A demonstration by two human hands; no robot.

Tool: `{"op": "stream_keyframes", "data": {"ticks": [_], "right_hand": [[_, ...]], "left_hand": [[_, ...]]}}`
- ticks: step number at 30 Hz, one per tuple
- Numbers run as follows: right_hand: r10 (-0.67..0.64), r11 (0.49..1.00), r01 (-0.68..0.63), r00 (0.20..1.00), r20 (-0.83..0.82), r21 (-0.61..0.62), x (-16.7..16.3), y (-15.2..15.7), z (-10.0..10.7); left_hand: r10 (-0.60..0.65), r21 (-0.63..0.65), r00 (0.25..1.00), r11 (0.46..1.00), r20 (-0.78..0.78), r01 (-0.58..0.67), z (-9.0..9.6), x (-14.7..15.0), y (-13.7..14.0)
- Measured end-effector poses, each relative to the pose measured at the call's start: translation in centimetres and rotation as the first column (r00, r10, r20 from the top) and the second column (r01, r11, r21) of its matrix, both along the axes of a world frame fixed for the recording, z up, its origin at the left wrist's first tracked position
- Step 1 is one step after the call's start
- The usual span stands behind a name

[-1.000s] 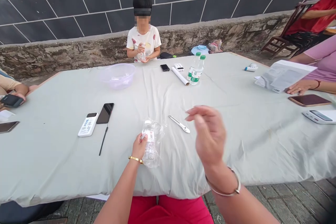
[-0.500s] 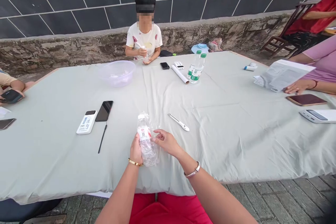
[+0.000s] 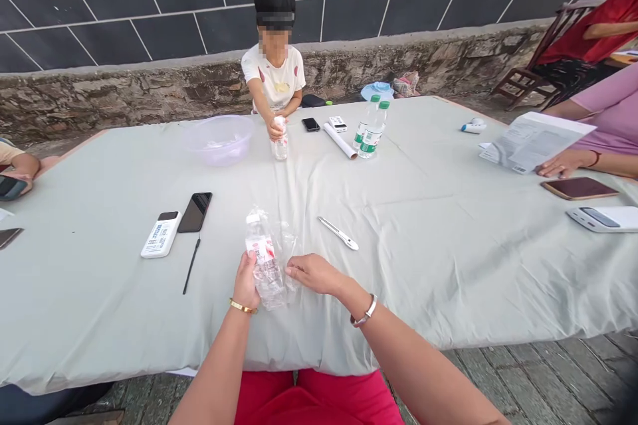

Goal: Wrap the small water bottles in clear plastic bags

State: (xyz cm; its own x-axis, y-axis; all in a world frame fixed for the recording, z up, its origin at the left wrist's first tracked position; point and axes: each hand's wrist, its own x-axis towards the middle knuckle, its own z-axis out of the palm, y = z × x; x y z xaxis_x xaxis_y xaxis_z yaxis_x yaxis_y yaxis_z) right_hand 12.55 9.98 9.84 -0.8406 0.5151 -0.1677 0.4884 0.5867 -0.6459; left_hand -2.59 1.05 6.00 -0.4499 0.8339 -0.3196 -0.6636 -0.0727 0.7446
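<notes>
Left hand [image 3: 246, 281]: bare; wrist fitted with one gold-coloured bangle [image 3: 243, 306], narrow, flat-banded, polished, any fine surface marking too small to read. Right hand [image 3: 316, 272]: bare; wrist fitted with one silver-coloured bangle [image 3: 365, 311], smooth, bright, thinner at its lower end, broader toward the upper. Forearms [image 3: 214, 362]: both bare as far as shown. Lap: one vivid pinkish-red lower garment [image 3: 343, 395], plain, covering both thighs, softly creased; full cut hidden by the frame's bottom edge.
</notes>
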Motion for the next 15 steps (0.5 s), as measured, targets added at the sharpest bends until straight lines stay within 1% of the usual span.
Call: {"op": "stream_keyframes", "data": {"ticks": [1, 2, 3, 4, 5, 6, 7, 8, 9, 10, 11, 12, 14, 15], "right_hand": [[0.021, 0.999, -0.024, 0.995, 0.102, 0.035, 0.3, 0.5, -0.3], [-0.003, 0.996, -0.014, 0.982, 0.19, 0.086, 0.6, 1.0, -0.2], [-0.072, 0.987, 0.034, 0.968, 0.239, 0.158, 0.9, 1.6, 0.1], [-0.172, 0.964, 0.117, 0.959, 0.226, 0.24, 1.1, 2.1, 0.7], [-0.282, 0.923, 0.227, 0.948, 0.145, 0.312, 1.1, 2.4, 1.4], [-0.376, 0.873, 0.349, 0.927, 0.014, 0.34, 1.0, 2.6, 2.2], [-0.442, 0.832, 0.461, 0.887, -0.134, 0.308, 0.7, 2.6, 2.8], [-0.478, 0.817, 0.532, 0.841, -0.254, 0.221, 0.3, 2.3, 3.3], [-0.491, 0.833, 0.544, 0.81, -0.32, 0.102, -0.3, 1.8, 3.4], [-0.487, 0.86, 0.509, 0.808, -0.332, -0.022, -1.0, 1.2, 3.3], [-0.462, 0.886, 0.444, 0.831, -0.309, -0.129, -1.7, 0.5, 2.9], [-0.423, 0.903, 0.376, 0.864, -0.273, -0.211, -2.4, -0.1, 2.3], [-0.362, 0.909, 0.293, 0.907, -0.215, -0.297, -3.6, -1.2, 0.9], [-0.356, 0.906, 0.283, 0.912, -0.203, -0.315, -3.9, -1.5, 0.2]], "left_hand": [[-0.022, -0.018, 0.997, 1.0, 0.076, 0.023, 0.1, -0.4, 0.0], [-0.038, -0.032, 0.988, 0.999, 0.153, 0.043, 0.2, -0.7, -0.1], [-0.042, -0.045, 0.975, 0.998, 0.22, 0.053, 0.3, -1.0, -0.1], [-0.034, -0.057, 0.962, 0.997, 0.271, 0.052, 0.4, -1.2, -0.1], [-0.024, -0.067, 0.952, 0.997, 0.304, 0.046, 0.5, -1.2, -0.1], [-0.018, -0.072, 0.946, 0.996, 0.324, 0.044, 0.5, -1.2, 0.0], [-0.016, -0.074, 0.942, 0.996, 0.335, 0.044, 0.4, -1.1, 0.1], [-0.021, -0.07, 0.941, 0.996, 0.338, 0.048, 0.3, -0.9, 0.2], [-0.035, -0.058, 0.942, 0.997, 0.335, 0.058, 0.1, -0.7, 0.3], [-0.058, -0.041, 0.943, 0.996, 0.327, 0.075, -0.1, -0.5, 0.3], [-0.084, -0.023, 0.946, 0.995, 0.313, 0.096, -0.4, -0.2, 0.4], [-0.111, -0.009, 0.95, 0.993, 0.293, 0.119, -0.7, 0.0, 0.4], [-0.148, -0.01, 0.964, 0.988, 0.222, 0.154, -1.3, 0.2, 0.4], [-0.145, -0.032, 0.976, 0.988, 0.164, 0.152, -1.6, 0.3, 0.3]]}}
